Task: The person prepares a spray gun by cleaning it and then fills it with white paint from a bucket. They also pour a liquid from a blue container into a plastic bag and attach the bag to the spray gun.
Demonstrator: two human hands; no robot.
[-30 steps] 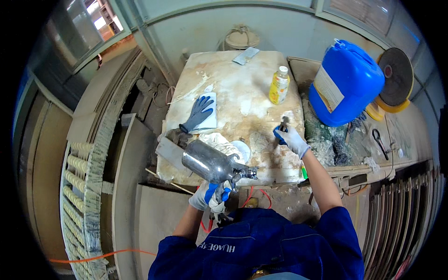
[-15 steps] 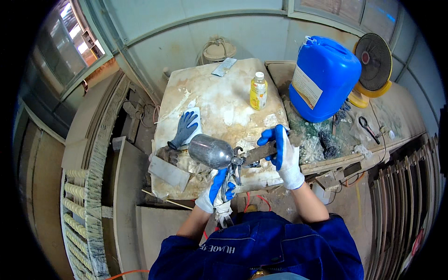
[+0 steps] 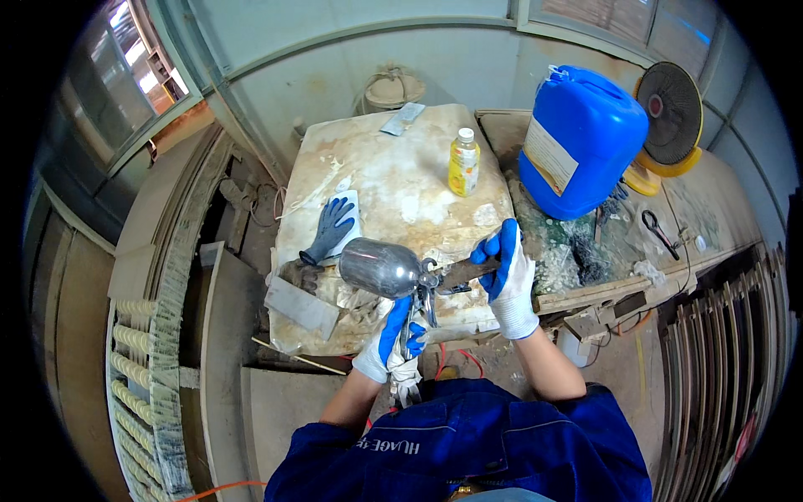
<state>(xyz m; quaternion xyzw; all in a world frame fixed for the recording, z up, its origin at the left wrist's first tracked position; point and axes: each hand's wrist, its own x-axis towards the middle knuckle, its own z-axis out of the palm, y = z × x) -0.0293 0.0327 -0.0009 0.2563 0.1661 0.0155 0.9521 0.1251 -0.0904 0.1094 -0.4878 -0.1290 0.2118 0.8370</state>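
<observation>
In my left hand (image 3: 395, 339), closed round its handle, is a spray gun (image 3: 425, 289) with a rounded silver metal cup (image 3: 381, 268) tilted toward the left. White wrapping hangs below the grip. My right hand (image 3: 508, 280) is in front of the gun, closed on a brown elongated piece (image 3: 465, 273) that reaches to the nozzle; its exact kind is unclear. Both hands wear white gloves with blue-coated fingers. A loose grey and blue glove (image 3: 328, 232) lies on white paper beyond the cup, and a flat grey block (image 3: 303, 308) rests at the near left of the stained table (image 3: 393, 171).
A yellow bottle (image 3: 462, 163) with a white cap stands on the table. To its right are a large blue jerrycan (image 3: 577, 142), a yellow fan (image 3: 669, 117) and black-handled scissors (image 3: 659, 233). Boards (image 3: 180, 201) lean at left; upright panels (image 3: 728, 368) stand at right. A red hose crosses the floor.
My right hand has turned a little more upright and shifted slightly right. The brown end that stuck out beyond it no longer shows. The spray gun has barely moved.
</observation>
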